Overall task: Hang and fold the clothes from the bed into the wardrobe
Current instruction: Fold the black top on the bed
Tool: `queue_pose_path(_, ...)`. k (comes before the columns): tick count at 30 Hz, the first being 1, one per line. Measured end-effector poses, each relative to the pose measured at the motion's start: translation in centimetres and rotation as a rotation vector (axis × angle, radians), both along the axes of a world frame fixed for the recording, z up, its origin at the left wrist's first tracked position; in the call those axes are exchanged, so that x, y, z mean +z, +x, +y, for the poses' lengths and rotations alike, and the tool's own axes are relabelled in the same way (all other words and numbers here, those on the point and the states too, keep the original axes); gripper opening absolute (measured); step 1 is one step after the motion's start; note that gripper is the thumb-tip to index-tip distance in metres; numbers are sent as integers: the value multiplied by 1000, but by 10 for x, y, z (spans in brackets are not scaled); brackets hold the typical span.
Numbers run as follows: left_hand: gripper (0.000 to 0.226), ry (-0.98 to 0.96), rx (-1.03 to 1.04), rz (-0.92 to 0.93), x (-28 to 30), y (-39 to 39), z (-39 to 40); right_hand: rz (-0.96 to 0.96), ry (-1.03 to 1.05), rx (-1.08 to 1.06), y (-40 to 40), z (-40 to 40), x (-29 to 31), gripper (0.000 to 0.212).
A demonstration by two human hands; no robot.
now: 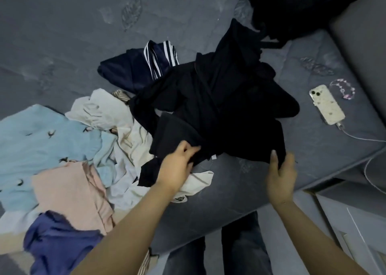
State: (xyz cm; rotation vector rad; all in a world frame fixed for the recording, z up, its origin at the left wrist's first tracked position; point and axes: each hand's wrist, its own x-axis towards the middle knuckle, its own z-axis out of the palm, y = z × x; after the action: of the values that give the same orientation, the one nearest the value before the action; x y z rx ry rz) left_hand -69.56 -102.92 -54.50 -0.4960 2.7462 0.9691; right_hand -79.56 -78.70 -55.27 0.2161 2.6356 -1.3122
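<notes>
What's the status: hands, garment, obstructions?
Left hand and right hand both grip black garment, bunched on bed. Phone beside, apart.

The light is dim, flat and cool, with no clear source and only faint, soft shadows. The black clothes (219, 99) lose nearly all fold detail in darkness. The whole picture is soft and smeary, the hands slightly blurred. Wide-angle bending curves the bed (62, 24) toward the edges; no glare shows.
</notes>
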Motion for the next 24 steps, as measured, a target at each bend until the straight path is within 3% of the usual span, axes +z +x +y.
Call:
queue_pose_path(2,51,-40,-63,-131,-10,15,10,34,-54,-126,2,-2,4,27)
queue_pose_path(4,42,-38,-20,-126,-17,27,9,54,-164,-281,2,0,6,10)
queue_pose_path(6,34,7,9,-86,-24,35,10,74,-224,-281,4,7,5,4)
queue_pose_path(7,30,33,24,-86,-26,39,11,105,-175,-198,6,13,2,5)
queue_pose_path(10,31,24,-19,-241,-36,51,17,229,243,251,13,27,-10,24)
queue_pose_path(12,49,-138,-198,-394,-45,53,19,51,372,465,13,26,-20,30)
queue_pose_path(14,52,-178,-211,-514,-49,52,22,-167,419,606,14,24,-33,35)
queue_pose_path(16,41,-39,-62,-427,-48,44,32,-328,390,721,15,24,-45,43)
queue_pose_path(17,31,9,32,-264,-47,38,37,-411,308,734,17,23,-52,47)
queue_pose_path(19,15,-75,210,64,-41,18,40,-601,37,589,21,18,-63,51)
queue_pose_path(21,24,-142,431,232,-44,-6,25,-777,-234,283,23,9,-73,45)
queue_pose_path(24,59,-2,631,82,-51,-41,-8,-939,-536,-93,23,-2,-76,31)
